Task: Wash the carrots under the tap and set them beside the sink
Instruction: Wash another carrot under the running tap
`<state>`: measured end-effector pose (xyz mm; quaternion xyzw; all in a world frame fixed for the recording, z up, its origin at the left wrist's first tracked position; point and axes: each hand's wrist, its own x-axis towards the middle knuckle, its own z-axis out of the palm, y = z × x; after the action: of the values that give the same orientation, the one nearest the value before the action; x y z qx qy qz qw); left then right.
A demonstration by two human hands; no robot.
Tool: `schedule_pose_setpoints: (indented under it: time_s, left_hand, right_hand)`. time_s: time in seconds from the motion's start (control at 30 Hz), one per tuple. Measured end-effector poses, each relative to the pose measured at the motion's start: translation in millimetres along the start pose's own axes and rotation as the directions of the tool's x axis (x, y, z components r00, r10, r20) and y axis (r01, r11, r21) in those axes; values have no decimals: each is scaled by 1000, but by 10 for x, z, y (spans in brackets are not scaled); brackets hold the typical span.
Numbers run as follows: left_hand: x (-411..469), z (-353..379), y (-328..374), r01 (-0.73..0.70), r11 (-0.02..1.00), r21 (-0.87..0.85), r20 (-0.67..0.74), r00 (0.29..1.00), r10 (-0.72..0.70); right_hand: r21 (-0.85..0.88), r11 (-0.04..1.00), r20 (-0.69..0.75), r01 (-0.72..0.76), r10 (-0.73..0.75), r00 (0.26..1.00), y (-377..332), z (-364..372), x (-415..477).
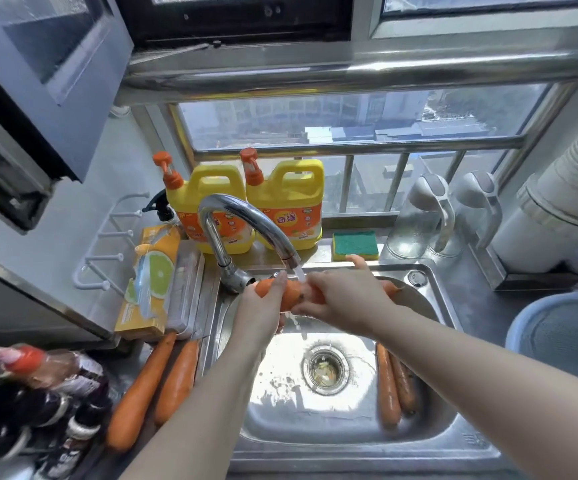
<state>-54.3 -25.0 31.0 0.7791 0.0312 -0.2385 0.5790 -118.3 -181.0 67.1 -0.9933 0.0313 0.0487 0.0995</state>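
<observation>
Crosswise under tap (246,216), carrot (292,293), thick end leftward, gripped by left hand (263,306), right hand (343,299)

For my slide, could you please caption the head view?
Left hand and right hand hold a carrot under the running tap.

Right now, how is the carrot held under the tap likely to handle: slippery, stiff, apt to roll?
Probably slippery: water from the tap runs over the carrot, and both the left hand and right hand grip it. Likely stiff: it spans between the hands without sagging. Being round and tapered, it may roll once set down.
</observation>
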Motion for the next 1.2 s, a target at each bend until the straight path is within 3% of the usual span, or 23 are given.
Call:
schedule_pose_setpoints:
  time_s: [0.07,0.17,0.23,0.37,0.5,0.6,0.73,0.9,0.97,1.07,1.2]
  left_hand:
    - [-3,-36,18,3,999,34,22,1000,-4]
    - [-24,-95,19,10,999,45,35,999,-11]
    - [-45,-85,18,49,999,17,15,999,-49]
    - [-67,-4,16,152,981,-119,-22,988,-156]
    - [-52,19,63,188,956,-224,29,982,-187]
    - [-91,12,86,295,900,-322,89,955,-282]
    - [-213,13,139,452,799,-398,217,892,-396]
    - [-254,-8,162,386,878,-282,198,919,-341]
    - [-250,-42,179,345,912,-224,176,934,-310]
    - [-259,-69,198,323,929,-181,174,940,-293]
    - [-328,-43,196,354,910,-215,200,928,-314]
  right_hand:
    - [68,998,27,-12,10,1000,17,-14,6]
    - [415,907,250,-74,-35,968,82,-85,-13]
    - [501,862,292,-73,-89,952,75,-105,-4]
    - [167,985,102,41,-58,993,53,-60,52]
    - [250,968,119,-4,-27,993,82,-120,81]
    - [257,966,105,-38,11,994,107,-133,56]
    - [34,992,-24,119,-119,993,43,74,-114]
    - [-8,981,52,195,-194,980,134,78,-94]
    - [12,985,73,170,-170,983,188,53,-83]
    - [91,996,53,15,-20,998,155,70,-108]
    - [224,964,-32,-146,157,987,-122,126,-112]
